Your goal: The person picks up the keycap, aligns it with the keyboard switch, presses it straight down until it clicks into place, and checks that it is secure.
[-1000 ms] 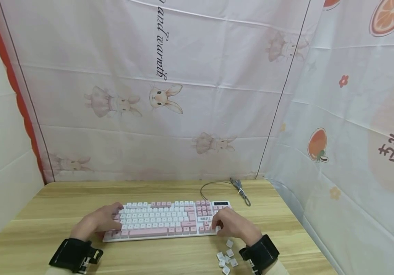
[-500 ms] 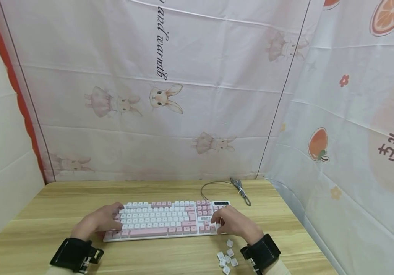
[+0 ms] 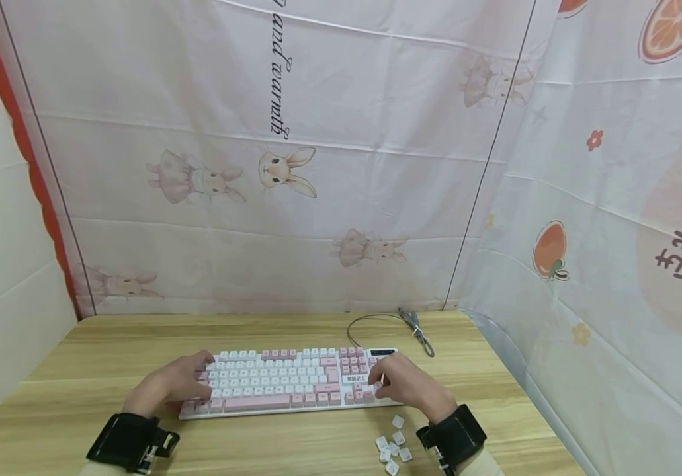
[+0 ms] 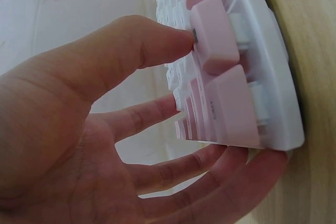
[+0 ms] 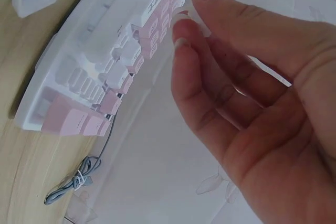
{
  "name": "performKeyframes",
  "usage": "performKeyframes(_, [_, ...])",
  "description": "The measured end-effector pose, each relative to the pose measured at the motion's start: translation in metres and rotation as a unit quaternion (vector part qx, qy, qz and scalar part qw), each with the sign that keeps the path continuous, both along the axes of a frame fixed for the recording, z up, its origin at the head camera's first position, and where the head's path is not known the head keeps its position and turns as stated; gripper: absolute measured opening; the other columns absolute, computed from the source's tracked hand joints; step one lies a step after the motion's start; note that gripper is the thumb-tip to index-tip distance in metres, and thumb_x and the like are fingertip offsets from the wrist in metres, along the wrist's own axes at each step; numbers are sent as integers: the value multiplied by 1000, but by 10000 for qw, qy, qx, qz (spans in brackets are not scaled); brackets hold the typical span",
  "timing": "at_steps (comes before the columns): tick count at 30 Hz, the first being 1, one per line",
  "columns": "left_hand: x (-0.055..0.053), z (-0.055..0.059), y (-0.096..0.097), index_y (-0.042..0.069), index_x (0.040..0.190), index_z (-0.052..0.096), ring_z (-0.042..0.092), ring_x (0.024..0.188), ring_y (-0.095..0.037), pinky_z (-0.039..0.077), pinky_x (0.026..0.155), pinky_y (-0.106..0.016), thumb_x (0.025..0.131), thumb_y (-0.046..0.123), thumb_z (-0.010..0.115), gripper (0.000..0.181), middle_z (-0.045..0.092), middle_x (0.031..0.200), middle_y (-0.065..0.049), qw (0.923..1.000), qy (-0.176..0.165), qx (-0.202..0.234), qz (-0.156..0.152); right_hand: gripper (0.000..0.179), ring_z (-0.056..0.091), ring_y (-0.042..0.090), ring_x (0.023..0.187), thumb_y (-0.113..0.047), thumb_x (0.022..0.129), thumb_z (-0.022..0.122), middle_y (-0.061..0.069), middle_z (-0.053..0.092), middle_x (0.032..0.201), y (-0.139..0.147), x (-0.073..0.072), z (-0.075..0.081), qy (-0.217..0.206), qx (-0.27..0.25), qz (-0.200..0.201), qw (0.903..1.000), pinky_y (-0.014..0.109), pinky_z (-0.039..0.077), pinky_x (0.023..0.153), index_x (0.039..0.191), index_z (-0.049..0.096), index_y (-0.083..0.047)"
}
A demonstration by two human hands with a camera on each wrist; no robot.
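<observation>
A pink and white keyboard (image 3: 275,381) lies on the wooden table, its wire running off the back. At its left end my left hand (image 3: 176,381) grips it: in the left wrist view the thumb rests on a pink key (image 4: 215,35) and the other fingers wrap the side edge. My right hand (image 3: 409,385) is over the number pad at the right end. In the right wrist view its thumb and fingertips pinch a small white keycap (image 5: 201,22), mostly hidden by the fingers. Several sockets of the number pad (image 5: 84,80) show no caps.
Several loose white keycaps (image 3: 393,449) lie on the table in front of the keyboard's right end. A bundled grey cable (image 3: 415,327) is behind it. Printed cloth (image 3: 317,198) hangs along the back and sides of the table (image 3: 257,449).
My right hand has shifted slightly over the number pad, its fingertips lifting a little. The left hand and the keyboard stay where they were.
</observation>
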State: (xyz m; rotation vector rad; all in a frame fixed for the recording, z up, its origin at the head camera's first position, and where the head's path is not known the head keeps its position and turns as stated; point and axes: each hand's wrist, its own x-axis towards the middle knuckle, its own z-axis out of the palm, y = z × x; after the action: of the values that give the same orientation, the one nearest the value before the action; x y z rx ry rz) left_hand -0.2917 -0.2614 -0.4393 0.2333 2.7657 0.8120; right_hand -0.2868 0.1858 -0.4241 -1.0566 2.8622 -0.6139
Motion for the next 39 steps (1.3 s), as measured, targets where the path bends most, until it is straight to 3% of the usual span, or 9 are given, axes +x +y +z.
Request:
performKeyframes(8, [-1, -1, 0, -2, 140, 49, 55, 106, -37, 52, 80, -45, 84, 19, 77, 66, 51, 142, -37, 9998, 93, -198, -40, 18, 66, 5, 75, 4, 83, 79, 8, 79, 96, 2, 0, 2, 341, 11, -6, 9994, 22, 55, 70, 99, 80, -2])
performKeyframes(18, [-1, -2, -1, -2, 140, 50, 55, 107, -37, 50, 89, -52, 83, 20, 77, 67, 53, 141, -36, 9995, 152, -261, -76, 18, 71, 21, 89, 7, 85, 75, 9, 77, 101, 7, 1, 6, 556, 87, -240, 9981, 26, 55, 74, 100, 79, -2])
performKeyframes(30, [-2, -2, -1, -2, 141, 49, 55, 106, -38, 52, 79, -45, 84, 19, 77, 67, 50, 143, -37, 9998, 127, -163, -46, 17, 69, 20, 90, 5, 85, 77, 8, 75, 100, 14, -6, 1, 653, 106, -375, 9971, 27, 55, 75, 99, 80, -3])
performKeyframes(39, [-2, -3, -1, -1, 141, 49, 55, 106, -38, 52, 78, -45, 85, 20, 77, 66, 50, 144, -36, 9998, 79, -171, -49, 20, 71, 23, 94, 9, 84, 75, 9, 76, 101, 18, -8, -4, 732, 208, -498, 9959, 32, 58, 79, 101, 80, -1])
